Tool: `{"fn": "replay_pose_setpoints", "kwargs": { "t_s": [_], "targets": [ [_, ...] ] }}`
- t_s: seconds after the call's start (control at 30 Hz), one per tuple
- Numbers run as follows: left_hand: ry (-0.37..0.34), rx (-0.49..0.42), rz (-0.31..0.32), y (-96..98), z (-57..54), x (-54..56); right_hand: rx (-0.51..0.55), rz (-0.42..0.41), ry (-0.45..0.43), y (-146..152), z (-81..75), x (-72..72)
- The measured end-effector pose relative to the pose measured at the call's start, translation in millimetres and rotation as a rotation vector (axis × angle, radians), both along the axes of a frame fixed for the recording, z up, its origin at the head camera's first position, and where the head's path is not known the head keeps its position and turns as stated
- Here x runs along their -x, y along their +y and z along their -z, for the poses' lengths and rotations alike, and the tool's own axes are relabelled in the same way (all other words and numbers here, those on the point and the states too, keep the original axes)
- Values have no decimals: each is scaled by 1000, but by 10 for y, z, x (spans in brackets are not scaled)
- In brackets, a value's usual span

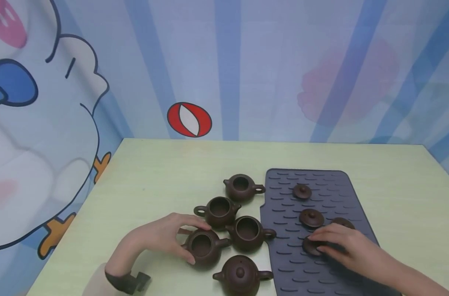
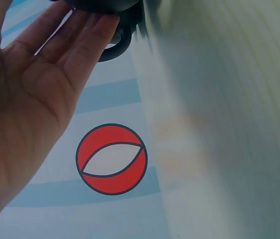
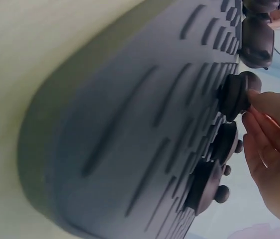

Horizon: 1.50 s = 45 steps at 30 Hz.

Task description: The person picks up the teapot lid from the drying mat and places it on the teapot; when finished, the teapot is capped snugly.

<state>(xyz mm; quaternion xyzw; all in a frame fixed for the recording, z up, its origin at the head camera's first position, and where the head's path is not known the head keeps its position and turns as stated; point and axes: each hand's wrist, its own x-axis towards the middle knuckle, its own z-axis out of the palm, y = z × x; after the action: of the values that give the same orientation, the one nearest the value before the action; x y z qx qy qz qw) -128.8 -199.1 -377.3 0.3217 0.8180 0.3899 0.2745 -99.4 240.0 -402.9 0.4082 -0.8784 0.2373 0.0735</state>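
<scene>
Two grips | pinching lid (image 1: 310, 246) with fingers of right hand (image 1: 348, 246), at mat (image 1: 298, 283), contact unclear | holding lidless teapot (image 1: 205, 255) in fingers of left hand (image 1: 166, 234), on tabletop (image 1: 172, 164) | from spout (image 1: 225, 242) to lid: rightward, past second open teapot (image 1: 248, 242)

The teapots (image 1: 248, 237) look like unglazed clay, smooth with a soft satin sheen, and the lids (image 1: 311, 219) share that finish. The mat (image 1: 328, 177) resembles matt rubber or silicone, its surface ribbed with short raised ridges. The tabletop (image 1: 187, 162) appears smooth and faintly grained; the printed backdrop (image 1: 270, 74) looks like matt, lightly creased cloth
</scene>
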Motion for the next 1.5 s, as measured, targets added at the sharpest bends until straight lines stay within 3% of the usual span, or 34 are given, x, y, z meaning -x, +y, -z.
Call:
{"fn": "replay_pose_setpoints", "kwargs": {
  "t_s": [0.43,0.73,1.1,1.5],
  "targets": [
    [-37,35,-27,-12,8,-22,-38,-30,53,-22,41,58],
    [-43,42,-25,-12,15,11,-15,-79,99,-218,-176,83],
    [-62,46,-36,-4,17,20,-3,-282,166,-629,-437,181],
    [-75,24,-30,-14,22,28,61,-468,256,-1301,-519,256]
  ]
}}
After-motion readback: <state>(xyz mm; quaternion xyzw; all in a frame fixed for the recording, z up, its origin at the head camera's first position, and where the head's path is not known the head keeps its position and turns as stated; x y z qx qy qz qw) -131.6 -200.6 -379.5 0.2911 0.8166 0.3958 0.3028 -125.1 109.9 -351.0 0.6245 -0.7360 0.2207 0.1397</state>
